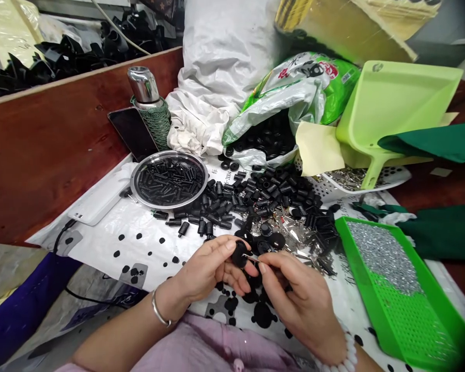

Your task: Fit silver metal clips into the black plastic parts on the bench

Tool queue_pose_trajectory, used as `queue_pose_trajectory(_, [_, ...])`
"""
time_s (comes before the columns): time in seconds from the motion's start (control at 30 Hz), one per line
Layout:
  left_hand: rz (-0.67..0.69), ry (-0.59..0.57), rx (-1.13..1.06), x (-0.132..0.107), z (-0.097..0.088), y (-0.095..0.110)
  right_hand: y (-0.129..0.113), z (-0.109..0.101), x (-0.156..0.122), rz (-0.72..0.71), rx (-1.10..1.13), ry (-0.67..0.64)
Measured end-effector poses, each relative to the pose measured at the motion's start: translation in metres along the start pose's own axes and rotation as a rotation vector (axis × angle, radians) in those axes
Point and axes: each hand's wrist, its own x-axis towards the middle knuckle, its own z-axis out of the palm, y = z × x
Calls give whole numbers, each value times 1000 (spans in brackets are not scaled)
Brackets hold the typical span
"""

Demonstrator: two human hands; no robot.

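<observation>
Between the thumb and fingers of my left hand is a round black plastic part, held on edge with its face toward my right hand. My right hand pinches a thin metal piece by one end, and its other end reaches the face of the black part. Whether it sits in a hole there is too small to tell. Just beyond my hands lie black cylindrical parts, heaped loosely. Shiny flat metal pieces are mixed in at the heap's near right side.
A round metal tray holds black springs at left, beside a white power bank, phone and flask. Behind is an opened bag of black rings. At right are a green dustpan and a green tray of small metal pieces.
</observation>
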Motion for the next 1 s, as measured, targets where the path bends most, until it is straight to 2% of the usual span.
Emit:
queue_pose_trajectory(0.33, [145,98,314,0,0,0,1,1,2,76,31,-38])
queue_pose_trajectory(0.43, [205,55,333,-1,2,-1,1,3,2,64,35,-36])
queue_pose_trajectory(0.57, [209,13,332,-4,4,-2,1,7,2,27,12,-22])
queue_pose_trajectory(0.83, [292,17,426,-8,0,-3,7,9,-1,191,331,-101])
queue_pose_trajectory(1.0, [350,0,467,-7,-3,-7,9,12,-2,205,336,-56])
